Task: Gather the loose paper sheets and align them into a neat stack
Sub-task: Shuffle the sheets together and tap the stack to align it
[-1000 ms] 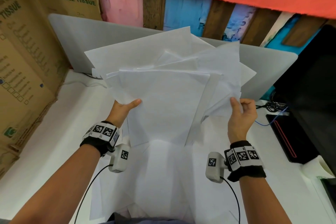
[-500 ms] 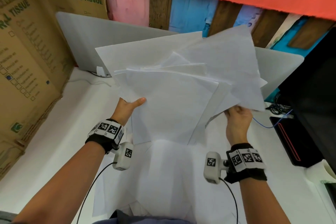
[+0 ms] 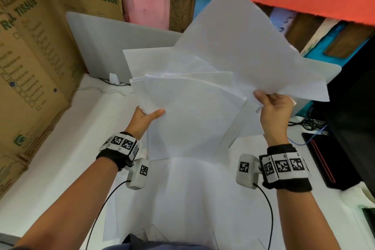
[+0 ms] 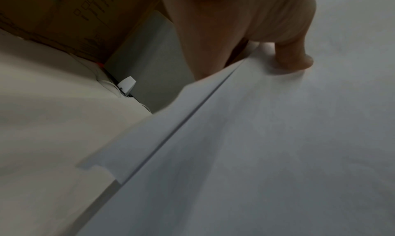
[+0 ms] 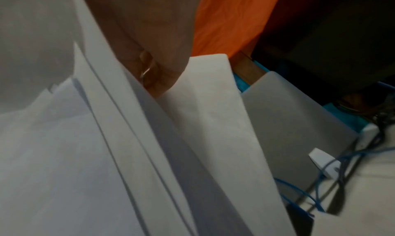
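Observation:
Several white paper sheets [image 3: 188, 111] are held up off the white table, fanned and askew. My left hand [image 3: 147, 116] grips their left edge, thumb laid across the front sheet [image 4: 278, 121]. My right hand [image 3: 274, 105] pinches the lower edge of one big sheet [image 3: 239, 50] that is lifted up and to the right, apart from the rest. In the right wrist view the fingers [image 5: 158, 77] curl behind several sheet edges [image 5: 132, 121]. More white paper [image 3: 182, 199] lies flat on the table under my forearms.
A brown cardboard box [image 3: 34, 63] stands along the left. A grey panel [image 3: 105, 46] stands upright behind the sheets. On the right are a dark monitor [image 3: 353, 107], a black device with a red stripe [image 3: 324, 160] and blue cables [image 5: 320, 185].
My right hand has closed on one sheet and raised it up and to the right, away from the fan. The left hand keeps its grip.

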{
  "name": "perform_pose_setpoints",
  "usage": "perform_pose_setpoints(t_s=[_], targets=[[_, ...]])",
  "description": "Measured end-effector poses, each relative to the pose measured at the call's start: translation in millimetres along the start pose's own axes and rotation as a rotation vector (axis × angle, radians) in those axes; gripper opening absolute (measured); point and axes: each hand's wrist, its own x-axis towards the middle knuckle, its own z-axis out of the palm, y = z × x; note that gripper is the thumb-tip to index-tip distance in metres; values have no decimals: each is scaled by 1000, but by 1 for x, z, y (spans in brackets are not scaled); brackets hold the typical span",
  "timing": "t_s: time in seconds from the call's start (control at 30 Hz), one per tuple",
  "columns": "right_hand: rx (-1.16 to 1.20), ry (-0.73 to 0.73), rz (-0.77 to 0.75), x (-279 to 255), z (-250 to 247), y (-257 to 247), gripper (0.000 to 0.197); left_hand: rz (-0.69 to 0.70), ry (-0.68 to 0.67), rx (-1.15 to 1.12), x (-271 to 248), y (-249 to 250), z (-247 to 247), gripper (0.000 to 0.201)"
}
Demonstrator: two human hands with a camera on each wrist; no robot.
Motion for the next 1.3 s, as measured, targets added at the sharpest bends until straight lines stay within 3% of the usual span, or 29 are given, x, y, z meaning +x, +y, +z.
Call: perform_pose_setpoints(t_s=[0.1,0.3,0.4,0.5,0.63,0.8,0.97,1.1,1.23,1.3], targets=[[-8,22,-67,2,-1,-9,38,9,-45,-3,0,0,-1,20],[-83,102,-31,4,-23,0,9,15,-69,5,0,-1,-4,20],[-112,107,0,2,-31,1,23,12,-67,9,1,-2,-6,19],[-208,31,16,1,-31,-4,6,7,-66,6,2,-2,-6,20],[-286,-29,-3,2,-26,-14,25,5,-65,12,2,0,-5,21],[-338,13,-57,15,-39,-22,8,-5,-67,14,1,1,-6,22],[-542,-215,-106,11,-14,-20,21,3,-54,-1,0,5,0,32],[-554,-383,-20,7,8,-15,15,8,-31,22,-1,5,-2,33],[-493,-410,95,7,6,-22,33,6,-23,45,-2,6,-2,31],[-598,-458,110,8,11,-21,23,14,-37,57,-2,7,0,32]])
